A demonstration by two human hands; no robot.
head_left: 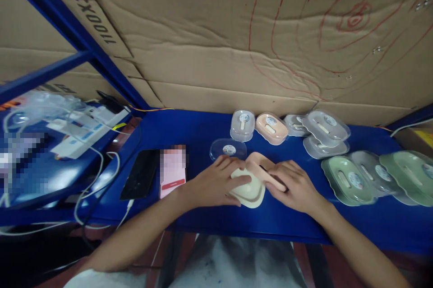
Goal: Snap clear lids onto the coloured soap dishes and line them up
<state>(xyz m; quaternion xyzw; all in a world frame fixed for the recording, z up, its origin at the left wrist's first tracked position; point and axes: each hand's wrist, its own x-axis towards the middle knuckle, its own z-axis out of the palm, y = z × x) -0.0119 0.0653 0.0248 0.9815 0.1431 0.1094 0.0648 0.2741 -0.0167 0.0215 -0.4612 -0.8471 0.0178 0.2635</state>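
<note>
My right hand [292, 184] grips a peach-coloured soap-dish-like box base [259, 161], tilted up on its side. Under and beside it lies a cream rounded dish [252, 195] on the blue table. My left hand [216, 182] is spread over the left part of this cream dish, fingers apart, its upper fingertips close to the peach base. Whether they touch that base I cannot tell. Just behind my left hand lies a clear lid [225, 147] with a round label.
Lidded boxes stand at the back: a grey one [242, 125], a peach one [272, 129] and stacked grey ones [326, 127]. Green boxes [348, 179] sit at the right. A black phone [140, 174], a pink-screened phone [173, 173], white cables and a power strip [88, 132] lie left.
</note>
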